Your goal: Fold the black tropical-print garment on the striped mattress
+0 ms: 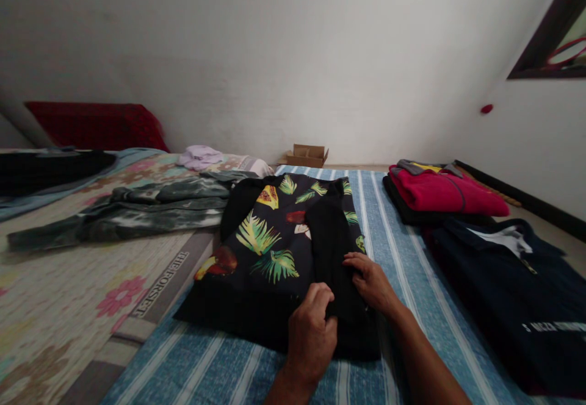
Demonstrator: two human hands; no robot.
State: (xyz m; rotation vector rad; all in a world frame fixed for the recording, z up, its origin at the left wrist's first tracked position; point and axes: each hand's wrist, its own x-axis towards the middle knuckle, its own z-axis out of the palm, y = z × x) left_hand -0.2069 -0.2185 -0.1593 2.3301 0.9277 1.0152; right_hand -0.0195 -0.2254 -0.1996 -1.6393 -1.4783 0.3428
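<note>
A black long-sleeved shirt (274, 240) with printed green leaves and fruit lies spread on a blue striped cloth. One plain black sleeve (326, 228) is folded lengthwise over its right side. Near the lower edge, my left hand (314, 326) has its fingers curled and closed on the black fabric; the fingertips are partly hidden. My right hand (372, 280) rests at the shirt's right side, its fingers stretched out over the sleeve.
To the right are a stack of folded clothes with a red garment (439, 188) and a navy garment (513, 295). On the left, grey tie-dyed clothing (160, 210) lies on a flowered sheet (77, 295). A cardboard box (307, 155) stands by the wall.
</note>
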